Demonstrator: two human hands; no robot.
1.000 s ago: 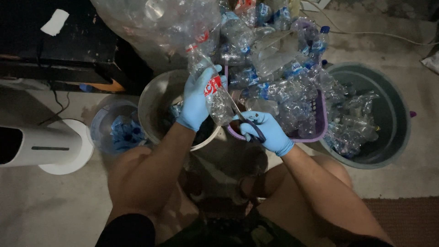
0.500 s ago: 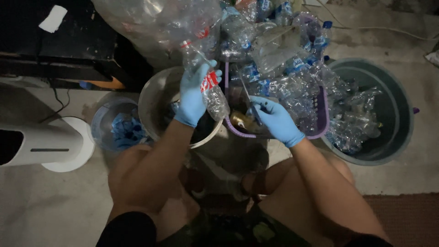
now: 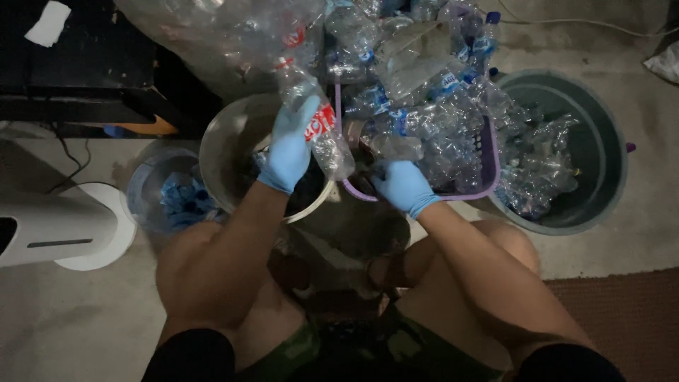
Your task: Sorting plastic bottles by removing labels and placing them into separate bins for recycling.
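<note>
Slippage looks the main risk: the left hand (image 3: 288,150), in a blue glove, has its fingers wrapped round a clear plastic bottle (image 3: 315,126) with a red label, tilted above the pale bowl (image 3: 230,145), and thin crushed plastic could twist free. The right hand (image 3: 403,185) is curled shut at the purple basket (image 3: 488,180) rim; what it grips cannot be told. Heaped bottles in that basket could spill over. A dark tub (image 3: 601,152) stands right, a bucket of blue caps (image 3: 180,198) left, crowding the knees.
</note>
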